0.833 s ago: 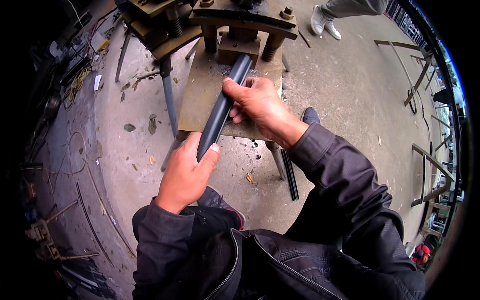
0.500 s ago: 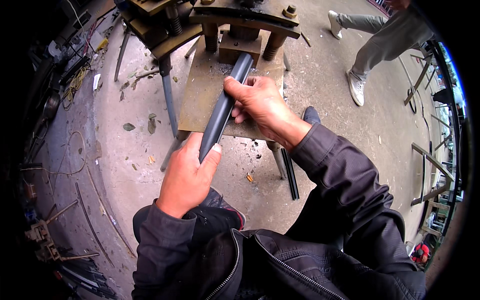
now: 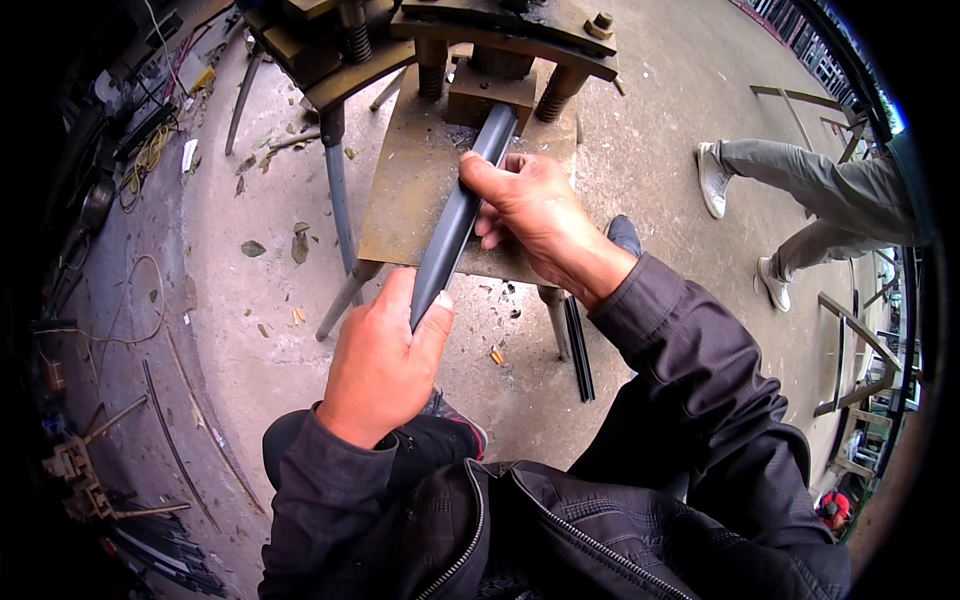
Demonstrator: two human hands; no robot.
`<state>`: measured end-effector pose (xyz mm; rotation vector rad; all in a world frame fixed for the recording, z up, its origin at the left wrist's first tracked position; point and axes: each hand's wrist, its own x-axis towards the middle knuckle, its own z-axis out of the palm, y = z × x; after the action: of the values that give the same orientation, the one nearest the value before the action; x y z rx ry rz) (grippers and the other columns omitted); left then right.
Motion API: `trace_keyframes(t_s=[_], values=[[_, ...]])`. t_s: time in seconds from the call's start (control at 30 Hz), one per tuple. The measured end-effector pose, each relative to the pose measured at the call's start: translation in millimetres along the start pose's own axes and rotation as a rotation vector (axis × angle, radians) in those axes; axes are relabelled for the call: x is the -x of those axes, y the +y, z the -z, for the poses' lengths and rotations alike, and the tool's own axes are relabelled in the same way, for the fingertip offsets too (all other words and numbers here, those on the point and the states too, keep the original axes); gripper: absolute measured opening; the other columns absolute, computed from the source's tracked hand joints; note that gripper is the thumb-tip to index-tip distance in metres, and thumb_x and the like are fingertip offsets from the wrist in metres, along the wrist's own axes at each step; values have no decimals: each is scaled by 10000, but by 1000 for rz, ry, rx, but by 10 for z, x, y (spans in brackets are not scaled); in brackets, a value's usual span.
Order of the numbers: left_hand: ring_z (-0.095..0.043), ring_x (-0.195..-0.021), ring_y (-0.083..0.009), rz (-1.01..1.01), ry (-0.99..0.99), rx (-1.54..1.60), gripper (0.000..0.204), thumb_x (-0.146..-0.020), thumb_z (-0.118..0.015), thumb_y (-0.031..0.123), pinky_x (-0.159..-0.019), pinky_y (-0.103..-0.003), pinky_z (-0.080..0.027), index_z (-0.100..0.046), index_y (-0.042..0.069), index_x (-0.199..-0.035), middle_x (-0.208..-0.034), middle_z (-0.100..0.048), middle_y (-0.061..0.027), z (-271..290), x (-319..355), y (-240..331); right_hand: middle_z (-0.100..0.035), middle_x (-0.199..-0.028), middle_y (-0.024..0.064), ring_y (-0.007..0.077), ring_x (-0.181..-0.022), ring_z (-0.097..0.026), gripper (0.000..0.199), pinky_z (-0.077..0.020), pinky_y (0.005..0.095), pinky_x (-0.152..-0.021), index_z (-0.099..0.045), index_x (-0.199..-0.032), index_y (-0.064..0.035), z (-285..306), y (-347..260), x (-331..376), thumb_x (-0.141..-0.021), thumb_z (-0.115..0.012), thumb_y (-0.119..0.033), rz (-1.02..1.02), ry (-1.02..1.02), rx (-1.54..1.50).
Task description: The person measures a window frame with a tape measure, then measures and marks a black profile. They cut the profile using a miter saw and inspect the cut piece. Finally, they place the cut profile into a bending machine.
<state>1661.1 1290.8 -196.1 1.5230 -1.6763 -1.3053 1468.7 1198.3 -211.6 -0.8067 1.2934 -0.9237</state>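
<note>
A dark grey metal profile bar (image 3: 455, 220) slants from my lap side up to a brass-coloured press (image 3: 492, 92). Its far end meets the press block between two spring-wrapped posts; whether it sits inside the block I cannot tell. Wrapped around the near end is my left hand (image 3: 385, 355), thumb along the bar. My right hand (image 3: 530, 205) pinches the bar farther up, thumb on top and fingers curled at its right side. Under the bar lies the press's metal table plate (image 3: 400, 215), strewn with small shavings.
A second press (image 3: 350, 80) stands at the far left. Dark bars (image 3: 578, 350) lean by the table's right leg. At the right a person in grey trousers (image 3: 850, 190) is walking. Cables, rods and a bundle of profiles (image 3: 165, 550) lie along the left floor.
The person at the right has walked farther right and nearer. My view has shifted slightly; both hands keep their hold on the bar, its far end still at the press block.
</note>
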Motion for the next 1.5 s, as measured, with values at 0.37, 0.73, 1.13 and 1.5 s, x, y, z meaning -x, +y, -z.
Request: trace_keyframes(t_s=[0.37,0.73,1.13,1.5], values=[[-670,-711,-454,-44,22,-34,206,-1032,-613,201,-599,-487,-482,-595,5,-1093,-725,-618,-251,-15,-11,-6,-636,-705,38,87,-512,-579,326,-491,233,-458,-631,-899,12,-6,4,2,-993,-715,-289,1,-7,5],[-509,-554,-31,33,-92,236,251,-1053,-631,251,-504,-229,-415,-618,20,-1149,-726,-594,16,33,-50,-210,-648,-710,44,84,-506,-575,331,-489,232,-456,-634,-909,16,-20,18,-7,-987,-722,-294,17,-1,10],[-612,-603,-297,29,-61,83,223,-1037,-616,222,-586,-409,-462,-603,1,-1057,-677,-573,-162,73,-47,-119,-627,-733,23,78,-529,-597,330,-519,217,-466,-621,-961,4,7,25,-10,-996,-721,-309,-4,-47,-1],[-622,-616,-295,34,-59,81,228,-1038,-615,227,-599,-409,-472,-607,0,-1066,-685,-583,-157,88,-67,-88,-663,-730,58,88,-528,-593,330,-517,235,-471,-633,-927,25,-8,17,-18,-990,-712,-289,11,-21,-10]])
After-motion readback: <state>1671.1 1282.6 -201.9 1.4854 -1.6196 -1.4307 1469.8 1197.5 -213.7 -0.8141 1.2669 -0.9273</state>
